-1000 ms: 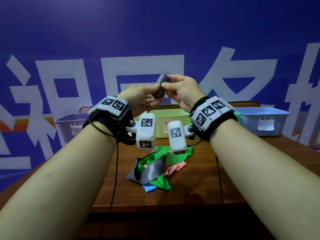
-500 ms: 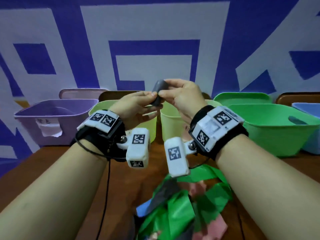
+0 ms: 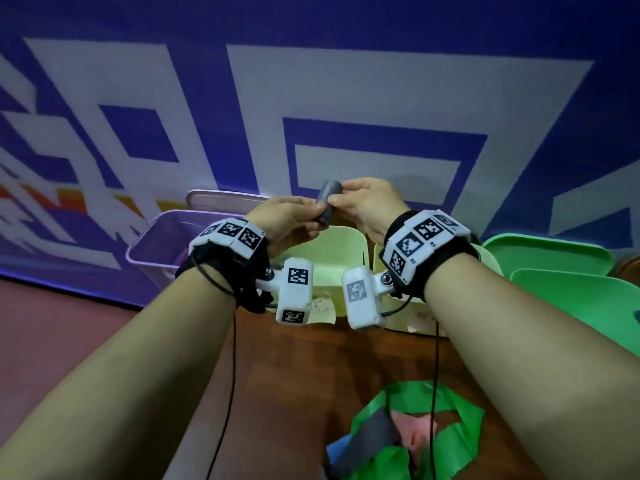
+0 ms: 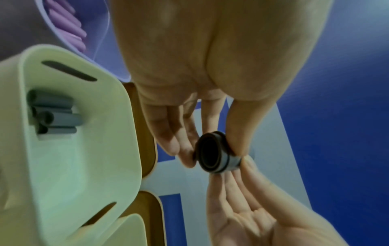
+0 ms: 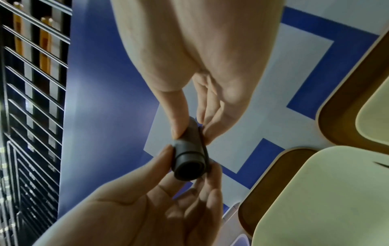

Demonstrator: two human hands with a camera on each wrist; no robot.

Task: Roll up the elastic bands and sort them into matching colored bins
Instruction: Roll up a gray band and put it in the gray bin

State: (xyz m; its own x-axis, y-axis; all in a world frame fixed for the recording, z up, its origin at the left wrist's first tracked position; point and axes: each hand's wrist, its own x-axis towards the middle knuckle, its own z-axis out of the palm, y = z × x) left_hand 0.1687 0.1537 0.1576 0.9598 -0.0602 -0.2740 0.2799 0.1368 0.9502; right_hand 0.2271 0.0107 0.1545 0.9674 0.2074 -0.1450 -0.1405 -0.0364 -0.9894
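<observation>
A grey band rolled into a short tube (image 3: 327, 202) is pinched between both hands, in the air above the back of a pale yellow bin (image 3: 349, 237). My left hand (image 3: 311, 212) grips its lower end with thumb and fingertips; the tube's open end (image 4: 210, 153) shows in the left wrist view. My right hand (image 3: 338, 199) pinches the upper part (image 5: 190, 138). Grey rolls (image 4: 56, 114) lie inside the pale yellow bin. A loose pile of green, grey, pink and blue bands (image 3: 408, 441) lies on the wooden table (image 3: 294, 375) below my forearms.
A purple bin (image 3: 156, 244) holding purple rolls (image 4: 69, 33) stands left of the yellow one. A second pale yellow bin (image 3: 381, 258) and two green bins (image 3: 554, 261) stand to the right. A blue and white wall rises close behind them.
Both hands have carried the grey roll forward over the bins, still pinching it. The view has come closer to the bins, and the band pile has dropped to the bottom of the frame.
</observation>
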